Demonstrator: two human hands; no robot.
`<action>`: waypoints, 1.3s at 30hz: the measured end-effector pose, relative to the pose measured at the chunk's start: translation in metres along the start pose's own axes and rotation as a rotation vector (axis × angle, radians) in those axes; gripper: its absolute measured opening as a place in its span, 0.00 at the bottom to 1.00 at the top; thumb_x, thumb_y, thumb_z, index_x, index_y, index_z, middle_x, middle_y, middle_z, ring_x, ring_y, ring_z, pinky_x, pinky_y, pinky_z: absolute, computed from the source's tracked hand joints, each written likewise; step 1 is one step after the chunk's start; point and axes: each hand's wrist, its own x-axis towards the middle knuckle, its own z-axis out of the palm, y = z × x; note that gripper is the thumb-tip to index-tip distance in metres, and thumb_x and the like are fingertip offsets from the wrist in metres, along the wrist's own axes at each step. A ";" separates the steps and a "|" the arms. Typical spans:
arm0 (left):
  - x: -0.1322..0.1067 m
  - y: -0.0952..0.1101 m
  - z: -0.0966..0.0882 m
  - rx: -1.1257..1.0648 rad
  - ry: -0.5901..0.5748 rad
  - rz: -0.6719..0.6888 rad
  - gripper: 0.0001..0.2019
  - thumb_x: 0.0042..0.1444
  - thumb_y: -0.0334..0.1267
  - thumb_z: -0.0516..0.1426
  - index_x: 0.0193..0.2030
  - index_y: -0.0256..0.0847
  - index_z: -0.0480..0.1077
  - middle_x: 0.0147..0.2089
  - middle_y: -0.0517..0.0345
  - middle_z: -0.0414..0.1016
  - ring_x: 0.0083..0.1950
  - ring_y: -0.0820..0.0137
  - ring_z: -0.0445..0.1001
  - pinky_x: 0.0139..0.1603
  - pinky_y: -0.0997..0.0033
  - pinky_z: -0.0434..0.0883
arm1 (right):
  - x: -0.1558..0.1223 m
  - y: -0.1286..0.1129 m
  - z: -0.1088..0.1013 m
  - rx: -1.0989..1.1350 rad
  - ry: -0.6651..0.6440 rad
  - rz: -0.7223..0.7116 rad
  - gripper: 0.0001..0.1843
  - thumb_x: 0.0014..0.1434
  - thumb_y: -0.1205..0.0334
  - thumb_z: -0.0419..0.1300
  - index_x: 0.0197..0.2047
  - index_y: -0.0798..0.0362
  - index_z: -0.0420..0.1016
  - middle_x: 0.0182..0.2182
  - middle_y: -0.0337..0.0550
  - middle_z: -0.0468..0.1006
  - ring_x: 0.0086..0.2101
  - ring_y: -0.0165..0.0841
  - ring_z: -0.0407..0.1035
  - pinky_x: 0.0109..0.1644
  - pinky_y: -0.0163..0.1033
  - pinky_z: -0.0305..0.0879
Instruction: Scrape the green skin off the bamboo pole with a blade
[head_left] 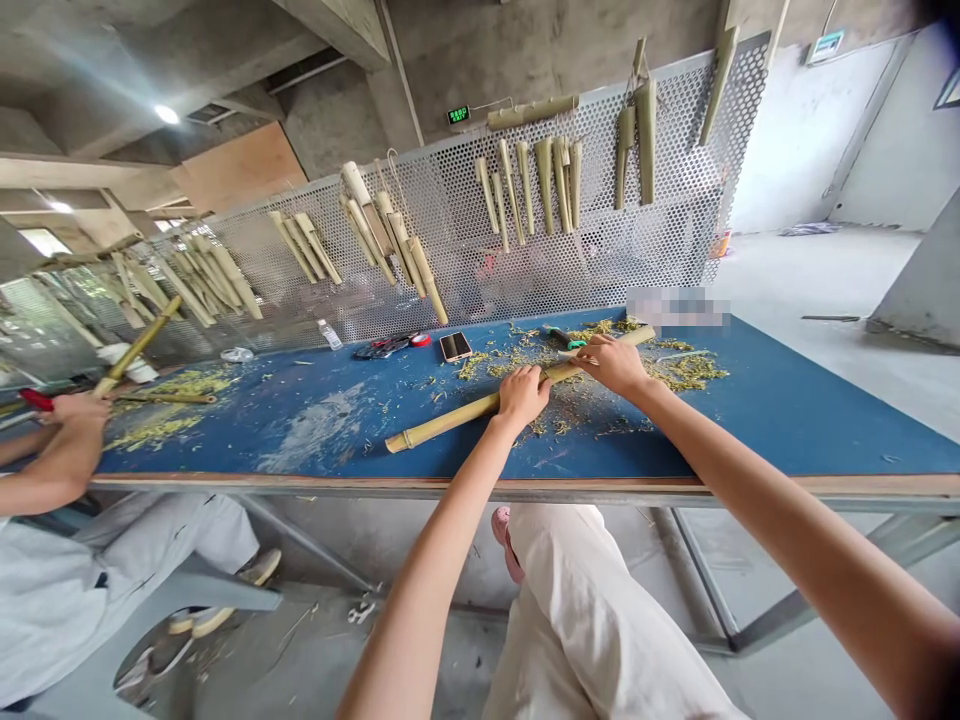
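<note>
Left hand [523, 395] and right hand [611, 365] are gripping a bamboo pole [457, 418] on a blue worktop [757, 425].

Left hand is clamping round the pole's middle and right hand is clamping near its far end, the two set well apart, both arms reaching forward. Pole is lying angled across the worktop among green-yellow bamboo shavings [686, 372], its near end free. Spacing the hands like this and pressing down is keeping the pole steady. A green-handled tool [564, 342] is lying just beyond the right hand, untouched.
</note>
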 end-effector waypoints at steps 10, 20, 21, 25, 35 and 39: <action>0.001 -0.002 0.001 -0.015 0.000 0.007 0.11 0.70 0.41 0.54 0.44 0.37 0.73 0.48 0.46 0.78 0.52 0.61 0.76 0.48 0.65 0.71 | 0.001 -0.020 -0.002 -0.083 -0.103 0.012 0.25 0.75 0.59 0.44 0.48 0.60 0.81 0.46 0.57 0.83 0.48 0.46 0.76 0.50 0.43 0.69; 0.001 -0.001 0.001 -0.022 -0.004 0.006 0.11 0.70 0.41 0.53 0.46 0.37 0.74 0.49 0.45 0.78 0.53 0.60 0.76 0.50 0.65 0.71 | -0.001 -0.026 -0.010 -0.131 -0.156 0.095 0.26 0.75 0.56 0.43 0.47 0.58 0.81 0.44 0.58 0.83 0.46 0.47 0.77 0.47 0.45 0.69; 0.001 -0.001 0.001 -0.021 -0.004 0.002 0.11 0.70 0.41 0.53 0.45 0.38 0.74 0.49 0.45 0.78 0.53 0.60 0.76 0.50 0.65 0.71 | -0.001 -0.026 -0.010 -0.131 -0.153 0.080 0.26 0.74 0.58 0.43 0.48 0.59 0.81 0.45 0.59 0.83 0.47 0.47 0.77 0.48 0.45 0.69; 0.001 0.000 0.000 -0.009 -0.008 0.000 0.10 0.70 0.41 0.54 0.46 0.38 0.74 0.48 0.46 0.78 0.53 0.60 0.76 0.51 0.64 0.71 | -0.003 -0.028 -0.010 -0.027 -0.141 -0.084 0.24 0.75 0.59 0.44 0.52 0.59 0.80 0.53 0.56 0.80 0.53 0.45 0.74 0.54 0.43 0.67; 0.002 -0.003 0.003 0.002 0.001 0.017 0.10 0.69 0.41 0.54 0.45 0.38 0.73 0.49 0.46 0.79 0.54 0.59 0.76 0.52 0.64 0.71 | -0.001 -0.027 -0.007 0.002 -0.146 -0.117 0.22 0.74 0.61 0.45 0.52 0.57 0.80 0.52 0.54 0.81 0.53 0.44 0.73 0.57 0.44 0.66; 0.002 -0.002 0.002 -0.006 -0.002 0.012 0.11 0.70 0.42 0.53 0.45 0.38 0.73 0.49 0.46 0.79 0.54 0.59 0.76 0.51 0.64 0.71 | -0.001 -0.027 -0.010 -0.031 -0.154 0.027 0.23 0.75 0.61 0.44 0.52 0.61 0.79 0.50 0.58 0.81 0.52 0.46 0.74 0.54 0.45 0.68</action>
